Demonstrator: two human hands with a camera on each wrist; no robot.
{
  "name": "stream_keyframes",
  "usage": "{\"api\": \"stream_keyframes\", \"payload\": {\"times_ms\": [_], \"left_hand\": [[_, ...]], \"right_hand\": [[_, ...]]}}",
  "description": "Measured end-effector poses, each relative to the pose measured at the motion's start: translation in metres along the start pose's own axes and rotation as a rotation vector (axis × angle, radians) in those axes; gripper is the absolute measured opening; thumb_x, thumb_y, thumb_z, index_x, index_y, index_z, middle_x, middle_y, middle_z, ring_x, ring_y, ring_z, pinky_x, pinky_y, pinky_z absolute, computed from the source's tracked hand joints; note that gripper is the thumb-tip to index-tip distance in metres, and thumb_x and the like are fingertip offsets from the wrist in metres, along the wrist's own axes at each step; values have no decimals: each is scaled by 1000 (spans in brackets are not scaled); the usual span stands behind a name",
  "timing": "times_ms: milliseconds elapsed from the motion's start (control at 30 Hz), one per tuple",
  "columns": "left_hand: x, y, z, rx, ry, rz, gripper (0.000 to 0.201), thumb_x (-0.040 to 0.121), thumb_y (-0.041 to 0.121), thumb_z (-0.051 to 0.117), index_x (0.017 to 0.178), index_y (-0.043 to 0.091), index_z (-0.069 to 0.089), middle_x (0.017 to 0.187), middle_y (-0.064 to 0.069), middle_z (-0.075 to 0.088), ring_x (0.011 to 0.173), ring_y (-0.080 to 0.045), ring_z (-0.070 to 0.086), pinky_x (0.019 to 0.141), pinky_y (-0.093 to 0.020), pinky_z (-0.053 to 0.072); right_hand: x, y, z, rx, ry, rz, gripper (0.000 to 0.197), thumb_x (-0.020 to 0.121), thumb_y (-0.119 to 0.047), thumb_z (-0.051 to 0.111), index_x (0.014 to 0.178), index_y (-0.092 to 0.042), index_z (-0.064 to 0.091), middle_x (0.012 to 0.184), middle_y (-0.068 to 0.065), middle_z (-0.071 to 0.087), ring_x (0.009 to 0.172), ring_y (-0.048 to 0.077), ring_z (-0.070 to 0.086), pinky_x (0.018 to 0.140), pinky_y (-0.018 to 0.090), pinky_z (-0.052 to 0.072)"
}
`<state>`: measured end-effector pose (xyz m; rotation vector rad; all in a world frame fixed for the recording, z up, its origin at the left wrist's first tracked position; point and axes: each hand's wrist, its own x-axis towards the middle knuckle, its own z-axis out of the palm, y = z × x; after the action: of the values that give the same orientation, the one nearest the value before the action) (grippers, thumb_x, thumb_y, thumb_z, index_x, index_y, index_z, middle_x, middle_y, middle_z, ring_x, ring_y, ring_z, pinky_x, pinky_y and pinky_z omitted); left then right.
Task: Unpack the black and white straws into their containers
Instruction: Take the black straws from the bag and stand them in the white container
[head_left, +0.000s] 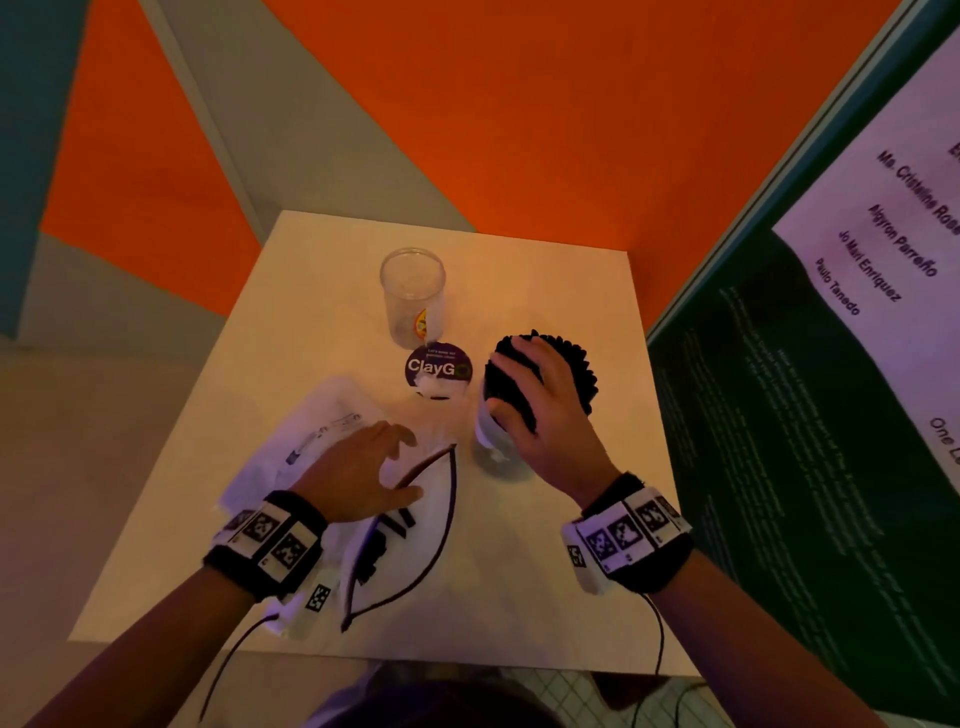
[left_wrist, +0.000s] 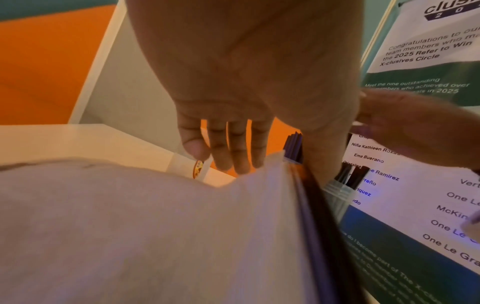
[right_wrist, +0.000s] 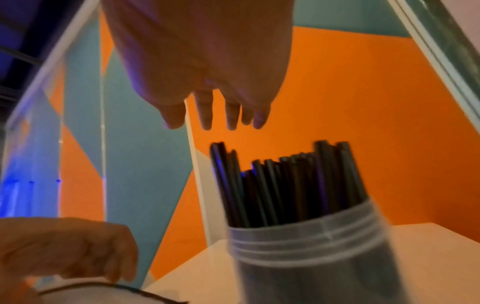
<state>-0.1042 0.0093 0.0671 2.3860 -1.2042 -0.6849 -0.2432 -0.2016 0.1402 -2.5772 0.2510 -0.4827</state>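
Toward the right edge of the white table (head_left: 571, 545), a clear jar (right_wrist: 309, 253) stands packed with black straws (head_left: 566, 364). Fingers spread and relaxed, the right hand (head_left: 540, 410) hovers over their tips, gripping nothing. Nearer the front edge, the left hand (head_left: 358, 473) rests loosely open on a white bag (head_left: 311, 431) (white straws probably inside). Light, stiff and slippery, straws are best gathered mid-length as a bundle. An empty jar (head_left: 413, 296) waits nearer the far edge.

Orange-and-teal walls (head_left: 519, 104), white table (head_left: 545, 597)
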Motion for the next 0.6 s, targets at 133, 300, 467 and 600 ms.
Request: {"api": "stream_keyframes", "payload": {"times_ms": [133, 300, 467, 600], "left_hand": [[-12, -18, -6, 1, -73, -11, 35, 89, 36, 60, 122, 31, 53, 99, 14, 58, 77, 1, 51, 75, -18, 43], [-19, -18, -17, -135, -13, 24, 27, 91, 28, 61, 116, 23, 58, 93, 11, 58, 76, -7, 53, 67, -16, 36], [-33, -16, -28, -234, 7, 85, 25, 92, 24, 60, 117, 18, 59, 92, 8, 58, 80, -17, 57, 72, -23, 45], [-40, -18, -32, -280, 28, 116, 26, 93, 23, 59, 118, 16, 58, 94, 7, 57, 82, -16, 56, 67, -8, 40]], "right_hand": [[-9, -46, 21, 185, -202, -110, 16, 87, -2, 50, 94, -6, 64, 99, 6, 56, 92, 16, 53, 82, 22, 43], [-12, -82, 100, 11, -841, 0, 22, 94, -7, 45, 96, 4, 64, 99, 23, 59, 90, 35, 55, 72, 36, 40], [-11, -82, 161, -149, -922, 333, 73, 91, -38, 58, 144, -2, 23, 139, 20, 32, 125, 38, 37, 102, 45, 37], [-14, -89, 187, -244, -827, 442, 74, 88, -32, 63, 142, -2, 22, 139, 16, 32, 125, 34, 38, 103, 45, 36]]}}
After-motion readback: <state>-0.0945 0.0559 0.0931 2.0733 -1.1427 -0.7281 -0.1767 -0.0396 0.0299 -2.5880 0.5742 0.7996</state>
